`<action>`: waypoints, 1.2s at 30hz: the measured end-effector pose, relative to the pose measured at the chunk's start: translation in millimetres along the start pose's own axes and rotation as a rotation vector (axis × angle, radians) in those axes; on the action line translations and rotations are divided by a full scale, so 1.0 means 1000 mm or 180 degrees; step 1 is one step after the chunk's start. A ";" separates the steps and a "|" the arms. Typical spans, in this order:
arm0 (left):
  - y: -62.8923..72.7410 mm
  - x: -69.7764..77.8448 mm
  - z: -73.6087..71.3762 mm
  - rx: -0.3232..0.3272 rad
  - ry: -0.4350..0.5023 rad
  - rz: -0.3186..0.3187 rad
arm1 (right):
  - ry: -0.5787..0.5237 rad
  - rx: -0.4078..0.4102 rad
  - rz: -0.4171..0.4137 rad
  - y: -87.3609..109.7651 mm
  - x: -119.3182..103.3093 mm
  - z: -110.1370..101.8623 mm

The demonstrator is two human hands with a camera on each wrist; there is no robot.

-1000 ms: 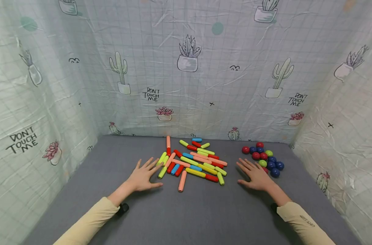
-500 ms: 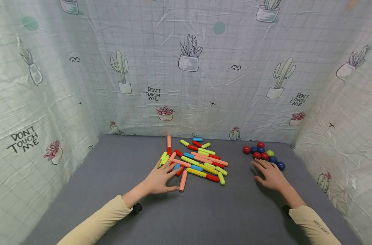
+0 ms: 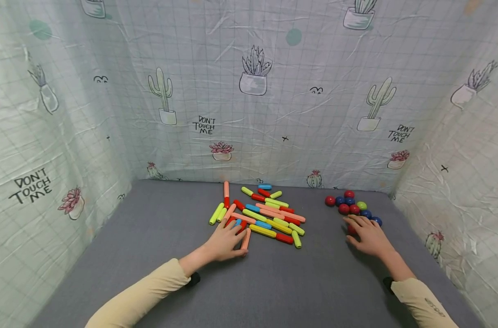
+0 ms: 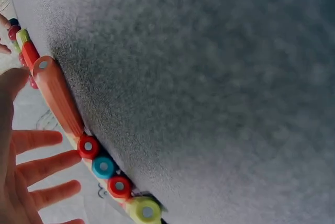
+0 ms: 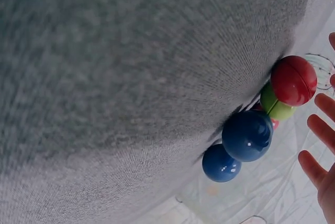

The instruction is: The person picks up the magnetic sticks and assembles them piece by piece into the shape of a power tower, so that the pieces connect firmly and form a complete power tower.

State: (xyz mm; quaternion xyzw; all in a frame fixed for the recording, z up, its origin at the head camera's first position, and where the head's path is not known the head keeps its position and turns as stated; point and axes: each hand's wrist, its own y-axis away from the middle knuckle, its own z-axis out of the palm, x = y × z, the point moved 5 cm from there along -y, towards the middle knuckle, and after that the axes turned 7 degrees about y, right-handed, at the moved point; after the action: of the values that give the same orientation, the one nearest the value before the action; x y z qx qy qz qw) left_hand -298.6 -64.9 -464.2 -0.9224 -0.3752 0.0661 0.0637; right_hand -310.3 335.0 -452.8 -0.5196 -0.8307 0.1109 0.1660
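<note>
My left hand [image 3: 223, 243] is spread over the front left of a group of coloured magnetic rods, thumb beside a salmon rod [image 4: 58, 98]. Its fingers reach above short red rods and a blue rod [image 4: 103, 167], whose silver end discs face the left wrist camera. Whether the fingertips touch any rod I cannot tell. At the right, my right hand [image 3: 369, 235] hovers with parted fingers over the front of a cluster of glossy balls. A red ball [image 5: 294, 80] lies close to its fingertips, with a blue ball [image 5: 247, 135] nearby. The hand partly hides some balls.
More rods, such as a yellow rod [image 3: 262, 231] and a lime rod [image 3: 296, 239], lie in the middle of the grey tabletop [image 3: 290, 291]. Further balls, including a green ball [image 3: 361, 206], sit at the back right. A cactus-print curtain [image 3: 249, 114] stands behind.
My left hand has moved right and slightly forward, from beside the rods to over the salmon, red and blue ones. My right hand has shifted right over the front of the balls.
</note>
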 end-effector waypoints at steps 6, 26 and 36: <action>-0.005 0.005 -0.002 0.0165 0.0069 0.0118 | 0.0019 -0.0185 0.0089 0.001 0.003 0.001; -0.008 0.026 0.003 0.0040 -0.0014 0.0321 | 0.0114 -0.0163 -0.0038 0.001 0.009 0.008; -0.011 0.006 0.001 0.0503 -0.0150 0.0152 | 0.0132 -0.0258 -0.0048 0.000 0.009 0.009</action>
State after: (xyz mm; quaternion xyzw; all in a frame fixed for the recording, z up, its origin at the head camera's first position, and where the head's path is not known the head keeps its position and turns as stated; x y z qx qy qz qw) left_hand -302.4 -53.0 -463.4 -0.9214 -0.3480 0.1187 0.1259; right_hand -317.2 343.0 -459.6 -0.5219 -0.8348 0.0650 0.1629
